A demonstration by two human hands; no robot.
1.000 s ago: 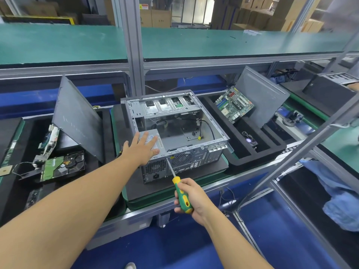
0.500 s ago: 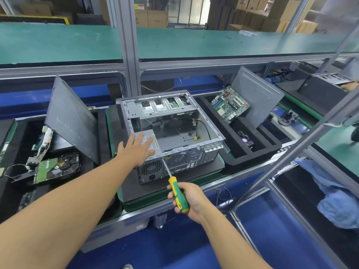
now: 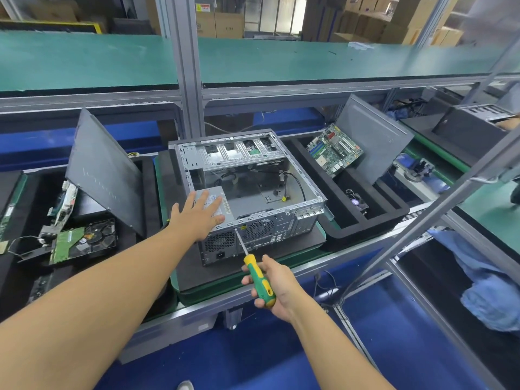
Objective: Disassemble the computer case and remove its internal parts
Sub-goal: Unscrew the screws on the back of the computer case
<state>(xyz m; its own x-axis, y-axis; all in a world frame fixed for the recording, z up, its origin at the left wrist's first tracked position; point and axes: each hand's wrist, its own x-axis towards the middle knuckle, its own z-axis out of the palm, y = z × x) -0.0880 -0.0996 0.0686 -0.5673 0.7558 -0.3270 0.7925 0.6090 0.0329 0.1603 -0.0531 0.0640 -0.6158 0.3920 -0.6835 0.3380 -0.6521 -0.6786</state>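
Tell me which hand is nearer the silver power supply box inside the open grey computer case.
Left. The left hand lies flat on the silver power supply box; the right hand is off the case, gripping a green-and-yellow screwdriver.

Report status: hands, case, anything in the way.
Left hand flat on power supply. Right hand grips screwdriver, tip at computer case rear. Black cable loose inside, clear of tip.

Centred on the bench (image 3: 351, 256): computer case (image 3: 281, 229). Left of it, hard drive (image 3: 84, 243); right, motherboard (image 3: 334, 150) in tray (image 3: 365, 229).
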